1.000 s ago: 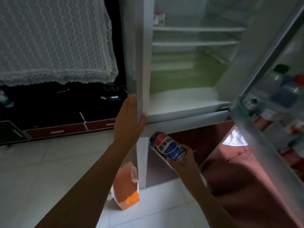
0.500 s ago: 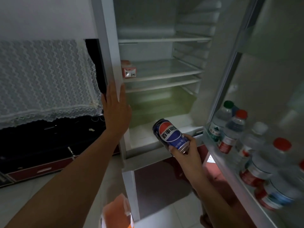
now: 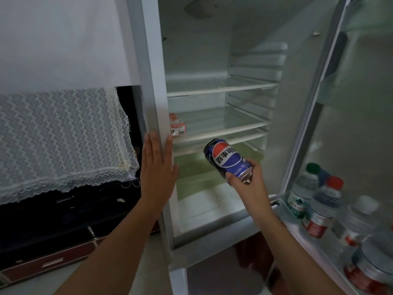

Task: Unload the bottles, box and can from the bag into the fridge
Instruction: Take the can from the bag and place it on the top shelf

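Observation:
The fridge point(image 3: 153, 81) stands open with bare glass shelves. My right hand point(image 3: 248, 186) grips a blue can point(image 3: 227, 159) with a red, white and blue logo, held tilted in front of the lower shelves. My left hand point(image 3: 158, 167) lies flat, fingers spread, against the fridge's left front edge. A small red and white box point(image 3: 178, 127) sits at the left end of the middle shelf. Several water bottles point(image 3: 323, 201) with red, green and white caps stand in the door rack at the right. The bag is out of view.
A green crisper drawer point(image 3: 191, 167) lies below the shelves. Left of the fridge, a white lace cloth point(image 3: 61, 137) covers a dark cabinet with red drawer fronts point(image 3: 49, 265). The open door point(image 3: 361, 124) fills the right side.
My view has risen from the floor toward the shelves, so the orange bag dropped out of sight. My right hand lifted the can higher, and my left hand slid up the fridge edge.

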`<action>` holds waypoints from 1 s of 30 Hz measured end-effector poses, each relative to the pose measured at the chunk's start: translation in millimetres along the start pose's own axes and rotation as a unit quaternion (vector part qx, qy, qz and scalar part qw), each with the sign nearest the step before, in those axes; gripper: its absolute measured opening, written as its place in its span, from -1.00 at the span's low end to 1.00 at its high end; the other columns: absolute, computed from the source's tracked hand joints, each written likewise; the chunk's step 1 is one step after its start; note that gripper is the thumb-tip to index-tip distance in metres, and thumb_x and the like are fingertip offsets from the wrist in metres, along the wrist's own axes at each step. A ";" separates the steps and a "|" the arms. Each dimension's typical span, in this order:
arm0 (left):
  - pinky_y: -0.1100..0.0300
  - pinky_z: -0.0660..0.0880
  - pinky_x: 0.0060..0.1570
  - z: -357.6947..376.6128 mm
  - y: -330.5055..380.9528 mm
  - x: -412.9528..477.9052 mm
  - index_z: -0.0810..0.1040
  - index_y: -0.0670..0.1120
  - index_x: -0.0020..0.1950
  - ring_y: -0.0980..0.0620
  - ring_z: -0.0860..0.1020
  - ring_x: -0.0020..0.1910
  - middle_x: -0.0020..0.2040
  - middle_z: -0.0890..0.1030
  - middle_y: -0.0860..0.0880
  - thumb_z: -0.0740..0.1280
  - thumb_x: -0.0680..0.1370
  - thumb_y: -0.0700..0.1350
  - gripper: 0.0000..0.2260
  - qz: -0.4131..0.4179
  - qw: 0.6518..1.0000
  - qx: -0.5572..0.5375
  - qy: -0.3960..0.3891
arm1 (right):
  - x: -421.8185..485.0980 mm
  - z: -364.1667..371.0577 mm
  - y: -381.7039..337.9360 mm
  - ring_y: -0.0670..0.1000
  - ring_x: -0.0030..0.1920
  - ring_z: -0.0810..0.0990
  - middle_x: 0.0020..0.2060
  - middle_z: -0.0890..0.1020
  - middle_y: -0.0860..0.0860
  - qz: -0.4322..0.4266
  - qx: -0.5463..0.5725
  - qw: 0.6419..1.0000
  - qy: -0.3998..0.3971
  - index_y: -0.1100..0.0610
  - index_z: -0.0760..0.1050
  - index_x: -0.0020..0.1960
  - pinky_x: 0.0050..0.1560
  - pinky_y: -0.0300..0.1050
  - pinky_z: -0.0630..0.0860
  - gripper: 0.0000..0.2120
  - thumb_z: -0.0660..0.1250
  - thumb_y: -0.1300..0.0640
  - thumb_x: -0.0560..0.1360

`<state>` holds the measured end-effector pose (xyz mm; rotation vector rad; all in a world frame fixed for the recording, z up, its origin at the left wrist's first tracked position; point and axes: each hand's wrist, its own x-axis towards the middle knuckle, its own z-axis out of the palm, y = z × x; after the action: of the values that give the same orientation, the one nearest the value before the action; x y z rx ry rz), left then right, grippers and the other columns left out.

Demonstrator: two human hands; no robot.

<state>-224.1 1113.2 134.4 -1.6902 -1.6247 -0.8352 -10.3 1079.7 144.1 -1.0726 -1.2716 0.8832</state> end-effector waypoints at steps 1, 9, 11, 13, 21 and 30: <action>-0.08 -0.02 0.46 2.8 -0.4 0.3 0.03 -0.16 0.48 -0.29 -0.05 0.44 0.44 -0.02 -0.32 0.32 0.48 -0.08 -0.32 0.003 1.000 -0.003 0.015 | 5.4 3.1 -0.2 -0.16 -0.13 0.54 -0.04 0.49 -0.11 -0.001 0.003 1.000 0.002 -0.03 0.23 0.16 -0.22 -0.37 0.46 -0.53 0.40 0.24 0.40; -0.12 0.00 0.46 14.7 7.1 27.5 0.26 -0.12 0.30 -0.30 0.07 0.42 0.42 0.11 -0.20 0.27 0.49 -0.10 -0.59 -0.010 0.987 -0.072 0.145 | 60.2 17.8 0.4 -0.17 -0.13 0.52 0.05 0.49 0.03 -0.026 0.018 0.999 -0.013 0.04 0.26 0.17 -0.30 -0.49 0.47 -0.53 0.40 0.28 0.38; -0.14 0.02 0.45 12.1 9.2 45.9 0.23 -0.09 0.32 -0.29 0.07 0.42 0.42 0.11 -0.18 0.27 0.50 -0.10 -0.58 -0.025 0.983 -0.070 0.170 | 79.5 21.7 0.1 -0.16 -0.11 0.51 0.10 0.48 0.06 -0.026 0.024 0.999 -0.028 0.04 0.25 0.19 -0.28 -0.44 0.48 -0.51 0.40 0.28 0.38; -0.15 0.05 0.44 9.4 10.2 61.0 0.20 -0.07 0.35 -0.27 0.08 0.42 0.42 0.10 -0.17 0.28 0.51 -0.11 -0.54 -0.048 0.979 -0.050 0.191 | 97.7 25.5 1.2 -0.16 -0.10 0.51 0.14 0.46 0.07 -0.030 0.018 0.998 -0.044 0.08 0.24 0.27 -0.28 -0.41 0.47 -0.46 0.40 0.29 0.38; -0.19 0.07 0.39 14.9 11.0 70.8 -0.22 0.06 0.48 -0.28 0.06 0.42 0.43 0.05 -0.16 0.00 0.60 -0.08 -0.47 -0.068 0.977 0.020 0.202 | 147.4 36.0 5.2 -0.14 -0.16 0.52 0.09 0.49 0.12 -0.081 -0.002 0.993 -0.090 0.19 0.25 0.28 -0.34 -0.50 0.45 -0.45 0.39 0.34 0.37; -0.20 0.05 0.38 13.5 13.1 70.9 0.01 -0.02 0.43 -0.31 0.06 0.41 0.42 0.08 -0.16 0.23 0.52 -0.18 -0.44 -0.079 0.974 0.048 0.207 | 146.2 24.1 -1.5 -0.14 -0.23 0.54 -0.12 0.45 -0.12 -0.100 -0.011 0.987 -0.127 0.09 0.24 0.10 -0.37 -0.45 0.49 -0.54 0.43 0.26 0.36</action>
<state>-208.5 1165.6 183.3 -1.2286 -1.4909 -1.0857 -17.2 1221.1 187.9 -0.8496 -1.5743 0.8721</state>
